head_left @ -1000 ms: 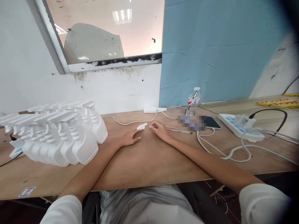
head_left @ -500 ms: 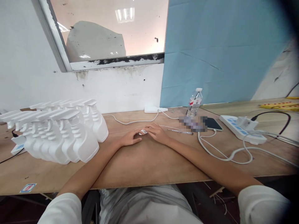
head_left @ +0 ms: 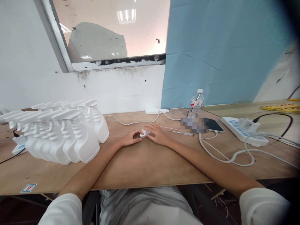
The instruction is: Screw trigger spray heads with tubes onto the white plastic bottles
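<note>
Both of my hands meet at the middle of the wooden table (head_left: 145, 162). My left hand (head_left: 130, 137) lies on the table with its fingertips against a small white plastic piece (head_left: 144, 133). My right hand (head_left: 156, 133) curls its fingers over the same piece from the right and pinches it. A ring shows on one finger of my left hand. Several white trigger spray bottles (head_left: 70, 134) stand packed together to the left of my left arm.
A clear water bottle (head_left: 195, 103), a dark phone (head_left: 214, 125), a pen (head_left: 181, 133) and a white power strip (head_left: 243, 129) with looping white cables (head_left: 225, 156) lie to the right. A white adapter (head_left: 154, 110) sits by the wall. Yellow items (head_left: 281, 107) lie far right.
My hands have come together: the white piece, held out by my left fingers a second ago, is now pinched between both hands. The view has shifted slightly.
</note>
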{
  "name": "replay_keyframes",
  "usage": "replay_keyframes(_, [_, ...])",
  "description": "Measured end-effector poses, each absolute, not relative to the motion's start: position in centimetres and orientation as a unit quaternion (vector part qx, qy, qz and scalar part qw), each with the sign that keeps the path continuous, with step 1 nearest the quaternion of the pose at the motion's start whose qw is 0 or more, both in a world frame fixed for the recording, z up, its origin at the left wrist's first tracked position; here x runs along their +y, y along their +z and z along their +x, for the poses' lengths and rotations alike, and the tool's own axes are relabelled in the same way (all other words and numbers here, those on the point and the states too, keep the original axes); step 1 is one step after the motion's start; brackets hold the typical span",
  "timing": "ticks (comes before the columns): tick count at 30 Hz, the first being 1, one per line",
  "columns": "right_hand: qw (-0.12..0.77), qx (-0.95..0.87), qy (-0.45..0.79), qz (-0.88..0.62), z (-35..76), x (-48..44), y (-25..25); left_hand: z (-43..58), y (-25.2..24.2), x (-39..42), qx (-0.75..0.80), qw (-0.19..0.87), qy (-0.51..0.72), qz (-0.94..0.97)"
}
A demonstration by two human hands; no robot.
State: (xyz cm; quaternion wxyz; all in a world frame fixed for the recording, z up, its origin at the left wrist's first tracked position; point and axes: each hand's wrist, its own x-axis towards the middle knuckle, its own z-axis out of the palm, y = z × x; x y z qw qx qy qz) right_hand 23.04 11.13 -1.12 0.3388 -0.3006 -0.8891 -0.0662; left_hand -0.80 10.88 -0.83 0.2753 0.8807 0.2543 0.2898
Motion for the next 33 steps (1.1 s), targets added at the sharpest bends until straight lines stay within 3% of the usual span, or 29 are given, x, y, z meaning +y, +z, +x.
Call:
replay_keyframes(21, [0.287, -0.919, -0.040, -0.267, 22.6, 10.3, -1.2, -0.2, 0.0, 9.1, 0.271, 0.165, 0.267, 0.910])
replay_keyframes(33, [0.316, -0.916, -0.028, -0.245, 22.6, 10.1, -1.3, -0.3, -1.0, 10.1, 0.270, 0.156, 0.275, 0.909])
